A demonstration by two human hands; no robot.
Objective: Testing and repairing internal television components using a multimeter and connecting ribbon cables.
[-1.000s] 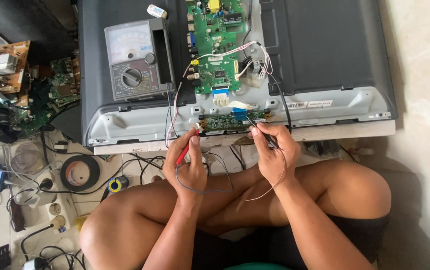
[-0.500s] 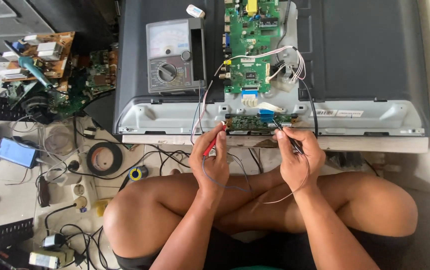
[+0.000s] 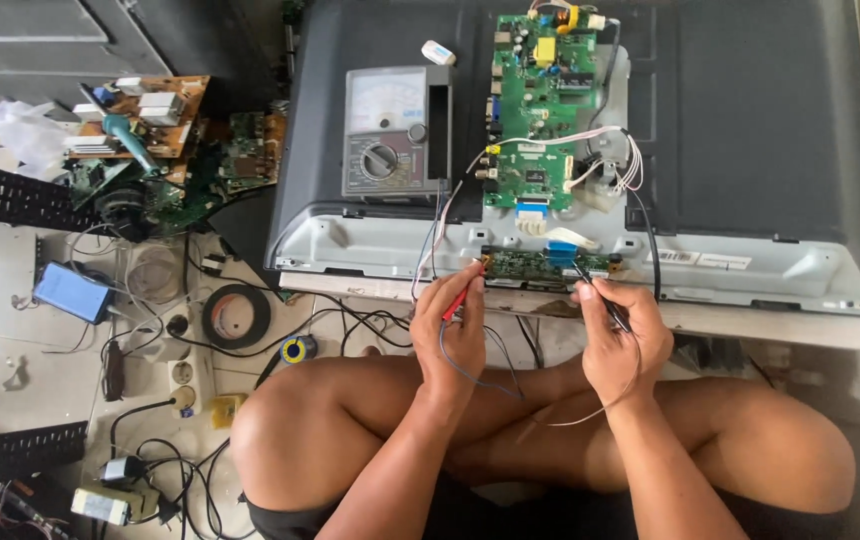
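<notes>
A flat television [image 3: 750,150] lies face down with its back open. My left hand [image 3: 455,330] grips a red test probe [image 3: 462,293] whose tip touches the left end of a narrow green strip board [image 3: 548,265] at the television's lower edge. My right hand [image 3: 622,335] holds a black test probe [image 3: 595,290] against the same board further right. Thin leads run from both probes over my crossed legs. An analog multimeter [image 3: 390,130] rests on the television, left of a large green main board [image 3: 542,110].
Left on the floor lie loose circuit boards [image 3: 160,130], a roll of black tape [image 3: 236,315], a solder spool [image 3: 297,350], a blue box [image 3: 72,292], a power strip [image 3: 182,372] and tangled cables. A white eraser-like piece [image 3: 437,52] sits on the television.
The view has shifted so the television and hands sit further right in frame. Both hands stay at the strip board with the probes; the probe tips have barely moved.
</notes>
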